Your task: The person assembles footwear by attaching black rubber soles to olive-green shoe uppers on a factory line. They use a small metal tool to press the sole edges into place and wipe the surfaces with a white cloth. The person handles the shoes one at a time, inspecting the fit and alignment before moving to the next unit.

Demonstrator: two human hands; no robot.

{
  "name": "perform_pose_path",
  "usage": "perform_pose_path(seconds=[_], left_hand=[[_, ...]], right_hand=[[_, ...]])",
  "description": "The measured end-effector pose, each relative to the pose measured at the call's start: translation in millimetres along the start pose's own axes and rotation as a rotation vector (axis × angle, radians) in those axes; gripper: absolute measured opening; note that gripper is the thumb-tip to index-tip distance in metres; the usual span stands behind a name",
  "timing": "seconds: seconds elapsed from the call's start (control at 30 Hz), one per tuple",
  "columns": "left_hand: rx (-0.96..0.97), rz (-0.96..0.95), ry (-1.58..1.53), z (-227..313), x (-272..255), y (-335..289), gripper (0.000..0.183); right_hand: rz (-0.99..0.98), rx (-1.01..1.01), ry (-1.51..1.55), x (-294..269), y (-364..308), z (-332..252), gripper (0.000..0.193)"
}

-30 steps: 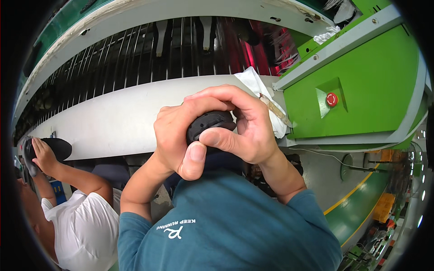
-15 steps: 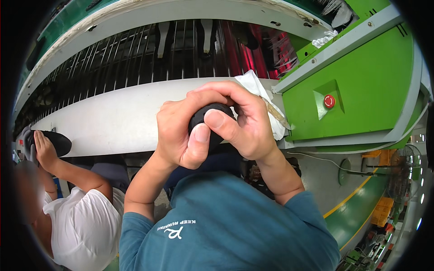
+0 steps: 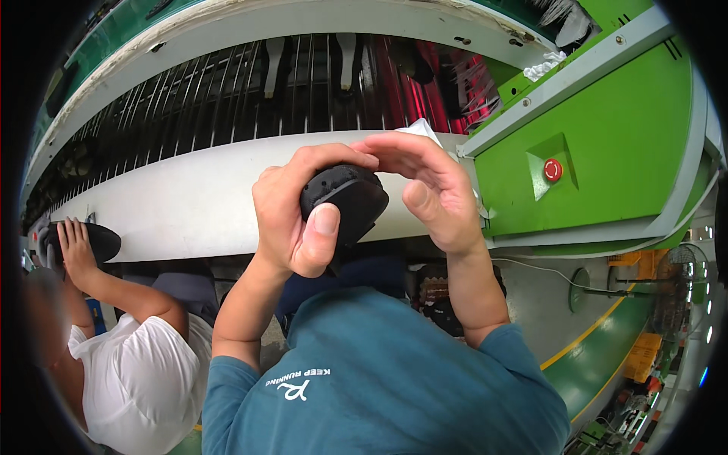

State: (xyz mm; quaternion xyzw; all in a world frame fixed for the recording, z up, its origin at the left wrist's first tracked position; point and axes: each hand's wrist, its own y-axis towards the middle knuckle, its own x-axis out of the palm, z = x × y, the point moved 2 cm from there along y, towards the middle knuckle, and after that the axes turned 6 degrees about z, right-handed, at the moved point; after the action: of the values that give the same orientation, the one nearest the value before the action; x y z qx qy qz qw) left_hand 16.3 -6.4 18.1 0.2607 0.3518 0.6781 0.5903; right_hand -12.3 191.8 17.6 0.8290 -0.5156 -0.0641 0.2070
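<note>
Your right hand (image 3: 453,206) loosens toward three o'clock, curved wide, apparently leaving your left hand (image 3: 282,206) alone gripping the black shoe (image 3: 356,206).

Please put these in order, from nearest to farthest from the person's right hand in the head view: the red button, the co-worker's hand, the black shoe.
1. Black shoe: just left of the right hand, held in the left hand.
2. Red button: to the right, on the green panel.
3. Co-worker's hand: far left.
</note>
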Motion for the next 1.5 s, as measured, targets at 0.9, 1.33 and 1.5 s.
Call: perform_pose_path(seconds=[0.9,1.33,1.5], left_hand=[[0.036,-0.132,0.087,17,10,-7,0.052],[-0.474,1.082,0.027,-61,-80,-134,0.04],[-0.452,0.594,0.03,-18,-31,-216,0.042]], right_hand=[[-0.161,0.176,-0.289,-53,-58,57,0.04],[0.056,0.541,0.64,-3,-41,102,0.078],[0.386,0.451,0.293,10,-2,98,0.072]])
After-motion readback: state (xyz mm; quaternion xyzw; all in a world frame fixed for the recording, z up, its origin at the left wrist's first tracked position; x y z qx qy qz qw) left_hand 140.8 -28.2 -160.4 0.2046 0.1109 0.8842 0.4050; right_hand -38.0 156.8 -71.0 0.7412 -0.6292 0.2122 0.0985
